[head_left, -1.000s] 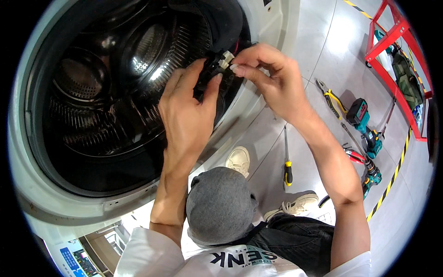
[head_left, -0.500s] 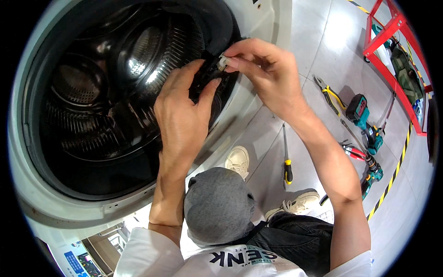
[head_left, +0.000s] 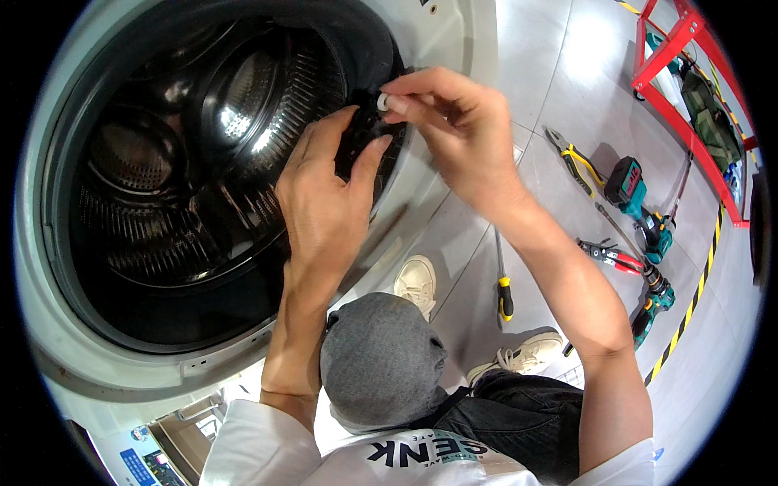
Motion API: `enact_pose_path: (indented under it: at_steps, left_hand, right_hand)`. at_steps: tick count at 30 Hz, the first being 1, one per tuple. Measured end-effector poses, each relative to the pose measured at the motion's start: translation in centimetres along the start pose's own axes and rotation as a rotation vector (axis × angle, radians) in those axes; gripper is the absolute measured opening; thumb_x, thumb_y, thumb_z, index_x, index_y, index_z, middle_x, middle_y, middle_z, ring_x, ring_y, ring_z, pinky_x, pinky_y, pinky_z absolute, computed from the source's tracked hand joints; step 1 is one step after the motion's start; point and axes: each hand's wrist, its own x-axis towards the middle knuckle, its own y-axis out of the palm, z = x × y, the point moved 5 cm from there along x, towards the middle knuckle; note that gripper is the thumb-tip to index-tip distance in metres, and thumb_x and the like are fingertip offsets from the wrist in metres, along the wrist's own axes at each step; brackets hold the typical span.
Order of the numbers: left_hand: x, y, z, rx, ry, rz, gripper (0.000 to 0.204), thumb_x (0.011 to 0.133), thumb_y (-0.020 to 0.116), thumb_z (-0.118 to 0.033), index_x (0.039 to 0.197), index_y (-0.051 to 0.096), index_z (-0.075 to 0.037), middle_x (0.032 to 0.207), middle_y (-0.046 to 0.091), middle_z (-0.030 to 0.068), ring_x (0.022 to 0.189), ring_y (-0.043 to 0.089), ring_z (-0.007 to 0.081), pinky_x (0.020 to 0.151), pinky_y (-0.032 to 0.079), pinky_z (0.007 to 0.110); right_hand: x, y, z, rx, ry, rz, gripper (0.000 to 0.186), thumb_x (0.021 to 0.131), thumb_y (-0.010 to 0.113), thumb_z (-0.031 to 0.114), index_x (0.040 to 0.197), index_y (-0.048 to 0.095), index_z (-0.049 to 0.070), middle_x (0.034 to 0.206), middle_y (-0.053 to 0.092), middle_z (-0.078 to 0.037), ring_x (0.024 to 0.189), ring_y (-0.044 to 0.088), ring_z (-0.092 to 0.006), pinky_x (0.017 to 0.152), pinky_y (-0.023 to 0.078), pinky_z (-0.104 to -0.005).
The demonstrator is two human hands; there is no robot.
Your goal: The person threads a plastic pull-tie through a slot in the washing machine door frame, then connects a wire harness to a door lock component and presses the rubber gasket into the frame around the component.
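A front-loading washing machine (head_left: 454,49) stands at the left, its round opening showing a shiny steel drum (head_left: 267,105) behind a black rubber door seal (head_left: 369,49). My left hand (head_left: 320,194) is at the right side of the opening, thumb and fingers curled round a dark part (head_left: 361,134) by the seal; its shape is hard to make out against the black. Just above, my right hand (head_left: 458,130) pinches a small white plastic piece (head_left: 383,102) between thumb and index finger, close against the dark part. The fingertips hide some of the white piece.
On the tiled floor at the right lie a screwdriver (head_left: 504,296), yellow-handled pliers (head_left: 574,158), red-handled pliers (head_left: 616,257), a cordless tool (head_left: 636,198) and a drill (head_left: 655,300). Beyond them stands a red cart (head_left: 677,89). My shoes (head_left: 416,283) are below the machine.
My right hand has turned the white piece, which now shows a rounded end, and has shifted slightly left. My left hand stays nearly in place. The view has shifted a little.
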Motion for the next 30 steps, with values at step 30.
enact_pose_path:
  at_steps: [30]
  left_hand:
    - [0.2,0.6,-2.1,0.252,0.164,-0.053,0.027,0.075,0.067,-0.006,0.101,0.062,0.0,0.087,0.061,0.0143,0.078,0.061,0.0335,0.067,0.048,0.04]
  right_hand:
    - [-1.5,0.0,2.1,-0.278,-0.303,-0.097,0.017,0.077,0.066,-0.007,0.093,0.065,-0.002,0.085,0.062,-0.014,0.069,0.063,-0.029,0.061,0.05,-0.0331]
